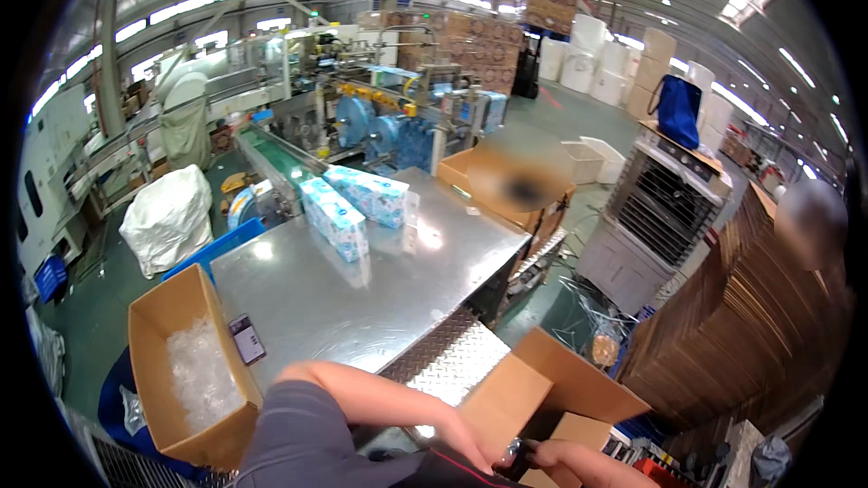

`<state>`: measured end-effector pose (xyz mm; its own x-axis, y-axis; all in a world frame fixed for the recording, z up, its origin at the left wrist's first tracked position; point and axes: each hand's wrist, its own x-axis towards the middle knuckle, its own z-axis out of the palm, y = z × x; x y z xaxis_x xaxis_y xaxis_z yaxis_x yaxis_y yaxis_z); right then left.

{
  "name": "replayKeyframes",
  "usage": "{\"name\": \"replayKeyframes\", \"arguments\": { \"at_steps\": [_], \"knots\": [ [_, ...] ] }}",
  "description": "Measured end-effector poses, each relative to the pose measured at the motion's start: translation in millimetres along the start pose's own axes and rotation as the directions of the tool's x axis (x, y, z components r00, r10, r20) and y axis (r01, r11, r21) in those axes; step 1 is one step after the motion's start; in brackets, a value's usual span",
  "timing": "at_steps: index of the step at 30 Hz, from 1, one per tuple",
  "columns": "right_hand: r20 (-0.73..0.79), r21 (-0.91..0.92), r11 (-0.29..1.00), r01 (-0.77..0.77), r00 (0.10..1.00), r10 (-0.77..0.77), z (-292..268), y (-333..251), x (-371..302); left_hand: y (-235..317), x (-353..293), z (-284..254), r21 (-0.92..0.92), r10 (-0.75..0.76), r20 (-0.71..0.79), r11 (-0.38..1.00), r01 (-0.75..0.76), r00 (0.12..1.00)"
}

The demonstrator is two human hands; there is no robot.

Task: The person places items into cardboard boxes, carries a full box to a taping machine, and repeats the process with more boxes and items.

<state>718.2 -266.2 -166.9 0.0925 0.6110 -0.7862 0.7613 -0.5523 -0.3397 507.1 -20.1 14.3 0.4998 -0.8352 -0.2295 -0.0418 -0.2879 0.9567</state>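
At the lower edge, my left hand (474, 454) reaches down beside an open cardboard box (508, 398) with raised flaps. My right hand (579, 463) is close by on the right, its fingers bent together. Between the two hands is a small shiny and dark thing (514, 448), which both seem to grip; its kind is too small to make out. Most of my left fingers are hidden. Farther off, two blue-and-white patterned packs (333, 219) in see-through wrap lie on the metal table (316, 316), near the end of a green conveyor (271, 155).
A cardboard box (145, 343) of crumpled see-through plastic stands left, with a phone (247, 339) beside it on the table. Stacked flat cardboard (723, 325) and a grey air cooler (633, 226) stand right. Machinery (380, 117) fills the back. A blurred person (812, 221) is far right.
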Motion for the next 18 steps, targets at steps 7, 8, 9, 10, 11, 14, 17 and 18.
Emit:
{"name": "replayKeyframes", "arguments": {
  "at_steps": [7,8,9,10,11,14,17,18],
  "knots": [
    [-0.839,-0.477,0.879,0.026,0.286,-0.464,-203.9,-159.9,-157.8,-74.5,5.0,-33.9,0.699,0.173,-0.674,0.464,0.544,0.718],
    [-0.862,-0.397,0.918,0.001,0.343,-0.373,-210.6,-122.6,-144.7,-80.4,14.4,-22.2,0.661,0.167,-0.718,0.469,0.586,0.676],
    [-0.876,-0.32,0.946,-0.047,0.395,-0.277,-206.7,-83.1,-132.1,-78.1,23.6,-20.6,0.627,0.18,-0.756,0.473,0.619,0.629],
    [-0.703,-0.152,0.98,0.124,0.684,-0.196,-184.0,-64.9,-132.4,-54.7,37.5,-20.7,0.67,0.164,-0.722,0.408,0.62,0.672],
    [-0.628,-0.591,0.782,0.199,0.495,-0.601,-151.8,-13.5,-94.4,-86.5,59.2,-8.9,0.759,0.545,-0.624,0.253,0.6,0.56],
    [-0.6,-0.593,0.805,0.016,0.659,-0.454,-63.0,-83.0,-114.1,-79.4,71.3,28.6,0.497,0.276,-0.867,0.521,0.693,0.415],
    [-0.746,-0.435,0.899,0.047,0.54,-0.389,-73.4,-57.7,-100.5,-85.5,24.2,3.3,0.166,-0.071,-0.938,0.768,0.619,0.339],
    [-0.787,-0.365,0.929,0.06,0.513,-0.342,-68.7,-49.7,-100.9,-78.5,-0.1,-2.0,-0.003,-0.211,-0.942,0.781,0.624,0.26]
  ]
}}
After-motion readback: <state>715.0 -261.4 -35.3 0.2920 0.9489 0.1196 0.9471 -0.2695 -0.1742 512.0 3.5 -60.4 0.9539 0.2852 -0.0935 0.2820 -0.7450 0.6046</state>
